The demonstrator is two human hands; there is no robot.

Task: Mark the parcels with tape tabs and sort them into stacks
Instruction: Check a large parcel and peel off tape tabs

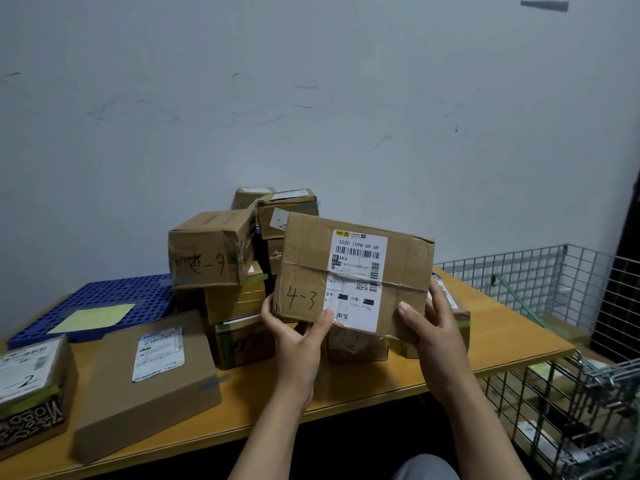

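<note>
While both hands clamp its lower corners, a cardboard parcel [304, 258] hangs tilted above the wooden table [491, 341], just in front of a loose heap of parcels [235, 306]. The left hand [298, 337] pinches the bottom-left corner, thumb laid over the front face; the right hand [433, 327] grips the bottom-right edge the same way. Held only along its lower edge, the box may tip forward or slip, and a fall would likely strike the heap, where a leaning box [207, 247] sits askew and looks ready to slide off. A misread code could also send the parcel to the wrong stack. Black marker on the held box reads "4-3". Its white shipping label shows "502D T098-69 69", "AK6", a barcode, a QR code and the characters 淘宝 near the bottom. The leaning box carries a scrawl ending "-9"; a far-left parcel [31, 375] shows "-2" on its label. Smaller print is illegible.
</note>
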